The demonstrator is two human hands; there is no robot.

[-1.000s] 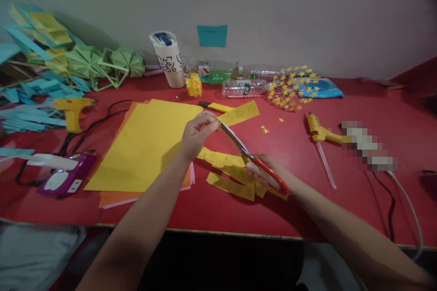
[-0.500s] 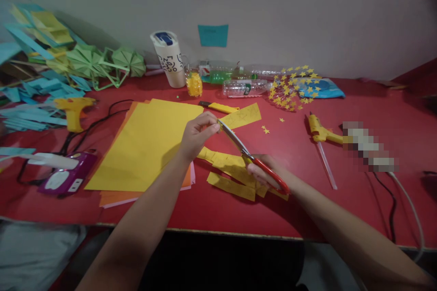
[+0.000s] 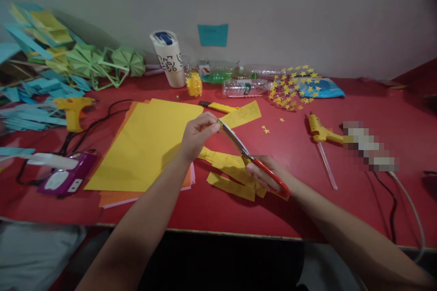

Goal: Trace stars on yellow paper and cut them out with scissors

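scissors point(image 3: 254, 161) in right hand point(image 3: 264, 175), cutting strip point(image 3: 243, 114)

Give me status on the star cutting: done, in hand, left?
Done: cut stars piled at the back, offcut strips by the right hand. In hand: left hand pinches a small yellow piece at the scissors tips. Left: marked strip and full yellow sheets, uncut.

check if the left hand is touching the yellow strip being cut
Touching. The head view shows the left hand pinching the end of the yellow strip by the scissors.
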